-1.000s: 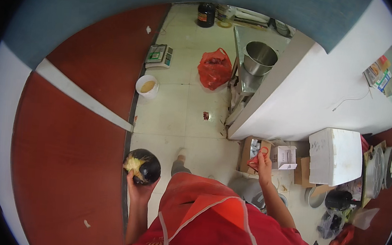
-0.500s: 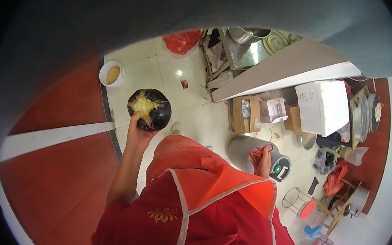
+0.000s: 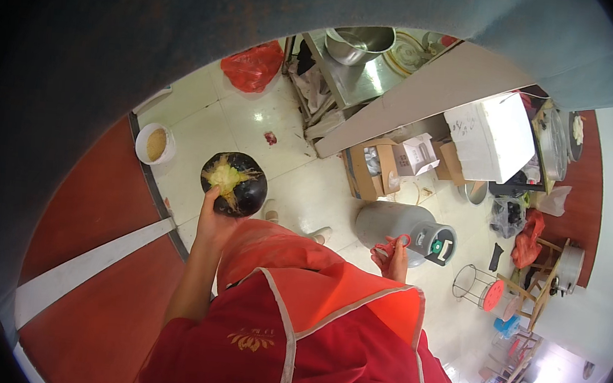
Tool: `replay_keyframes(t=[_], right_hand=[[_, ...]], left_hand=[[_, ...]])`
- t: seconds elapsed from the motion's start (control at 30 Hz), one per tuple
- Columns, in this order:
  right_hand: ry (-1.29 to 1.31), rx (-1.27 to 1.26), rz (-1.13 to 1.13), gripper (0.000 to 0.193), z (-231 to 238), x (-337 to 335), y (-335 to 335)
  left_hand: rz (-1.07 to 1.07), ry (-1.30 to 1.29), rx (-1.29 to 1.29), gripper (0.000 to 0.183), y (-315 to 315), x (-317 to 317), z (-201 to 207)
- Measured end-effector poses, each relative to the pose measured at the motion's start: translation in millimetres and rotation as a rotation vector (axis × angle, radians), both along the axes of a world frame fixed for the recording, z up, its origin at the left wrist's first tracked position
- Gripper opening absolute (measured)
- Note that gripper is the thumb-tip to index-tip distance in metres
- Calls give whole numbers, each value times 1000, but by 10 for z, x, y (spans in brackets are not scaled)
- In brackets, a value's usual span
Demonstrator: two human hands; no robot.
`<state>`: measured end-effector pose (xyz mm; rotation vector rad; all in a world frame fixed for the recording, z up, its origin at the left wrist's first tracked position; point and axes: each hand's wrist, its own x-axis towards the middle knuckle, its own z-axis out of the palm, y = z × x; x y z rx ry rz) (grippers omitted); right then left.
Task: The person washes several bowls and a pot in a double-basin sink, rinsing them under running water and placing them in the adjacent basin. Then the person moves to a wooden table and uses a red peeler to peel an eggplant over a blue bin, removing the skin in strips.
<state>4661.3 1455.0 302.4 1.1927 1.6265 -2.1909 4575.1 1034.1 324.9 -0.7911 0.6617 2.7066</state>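
My left hand (image 3: 215,220) holds a round, glossy black bowl (image 3: 249,195) from its near side, thumb over the edge. In the bowl lie pale yellow-green plant scraps (image 3: 226,176) with brownish stringy bits. Held low at the front of my apron, my right hand (image 3: 395,263) is closed on a red thing with a ring-shaped loop (image 3: 404,239), which looks like the handle of red scissors. Its blades, if any, cannot be made out. A grey gas cylinder (image 3: 391,221) lies just beyond that hand in the picture.
A white bucket (image 3: 167,151) with yellowish contents stands at the left, beside red panels (image 3: 110,189). Farther off are a red plastic bag (image 3: 253,69), open cardboard boxes (image 3: 358,173) and a white foam box (image 3: 482,137). A red-topped stool (image 3: 491,295) stands at the right.
The view has shifted, and more of my shoes shows below the bowl. My right hand appears farther left and slightly lower, with the red thing still in it. The left hand keeps the bowl.
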Motion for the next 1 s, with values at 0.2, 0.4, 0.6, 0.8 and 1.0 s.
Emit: replay_keyframes(t=[0.2, 0.4, 0.6, 0.8, 1.0], right_hand=[[-17, -95, 25, 39, 61, -102, -17], [3, -193, 118, 27, 30, -334, -18], [9, -220, 221, 23, -80, -548, -63], [2, -183, 219, 23, -156, -602, -52], [44, -160, 236, 26, -240, -625, -43]], left_hand=[[1, -7, 2, 63, -57, -25, -66], [26, -30, -23, 63, -103, 6, -92], [63, -42, -20, 64, -111, -23, -45], [67, -4, -22, 63, -104, 14, -100], [86, -88, -76, 56, -85, -2, -66]])
